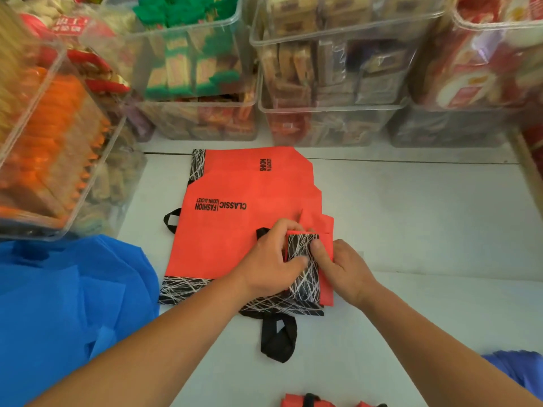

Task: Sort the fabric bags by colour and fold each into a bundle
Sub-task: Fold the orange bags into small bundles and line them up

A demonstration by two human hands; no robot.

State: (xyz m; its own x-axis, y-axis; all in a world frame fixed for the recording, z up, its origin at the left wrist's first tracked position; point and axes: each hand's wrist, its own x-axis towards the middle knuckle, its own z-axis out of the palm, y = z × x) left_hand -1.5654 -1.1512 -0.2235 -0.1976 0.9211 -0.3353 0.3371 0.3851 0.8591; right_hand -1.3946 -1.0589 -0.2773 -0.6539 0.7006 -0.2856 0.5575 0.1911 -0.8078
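Observation:
A stack of red-orange fabric bags (pixel 235 230) with black scribble-patterned bands and black handles lies flat in the middle of the white table (pixel 411 215). On its right part sits a partly folded red bag bundle (pixel 304 259), its patterned band facing up. My left hand (pixel 270 259) grips the bundle from the left, thumb on the band. My right hand (pixel 340 265) pinches its right side. A pile of blue fabric bags (pixel 67 304) lies at the left. A folded red bundle (pixel 308 402) peeks in at the bottom edge.
Clear plastic bins (pixel 329 121) full of packaged snacks are stacked along the back of the table. A tilted clear bin (pixel 53 127) with orange packets overhangs the left side. More blue fabric (pixel 517 368) shows at the lower right.

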